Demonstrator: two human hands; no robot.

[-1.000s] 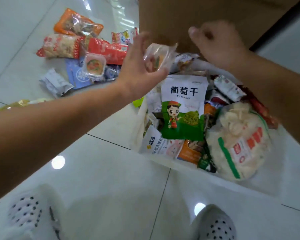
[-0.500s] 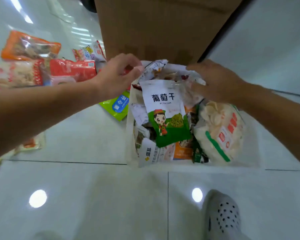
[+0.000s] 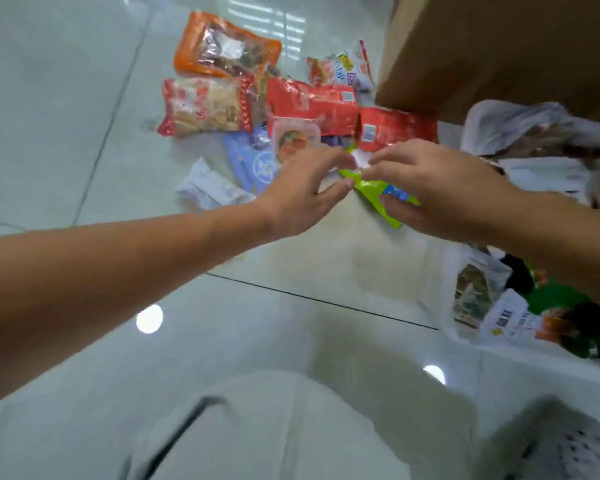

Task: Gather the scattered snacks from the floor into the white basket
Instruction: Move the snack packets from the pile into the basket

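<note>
Obs: my right hand [image 3: 440,192] pinches the green packet [image 3: 374,190], thumb on near face, fingers over far edge. That grip suits peeling thin foil off tile. Left hand [image 3: 305,192] meets the packet's other end, fingers half-curled. Can't tell if it grips or only steadies. Packet sits low by the floor [image 3: 84,98], near the white basket [image 3: 448,306] on its left, not yet in. Basket already well stocked. Outstanding beyond hands: orange packet [image 3: 222,46], red pouch [image 3: 312,105], blue packet [image 3: 253,161], white wrapper [image 3: 208,185], others. Assessment: mid-task. Nxt move prob. a carry over the rim.

Cardboard box [image 3: 499,46] (brown), perforated shoe [image 3: 551,445]
</note>
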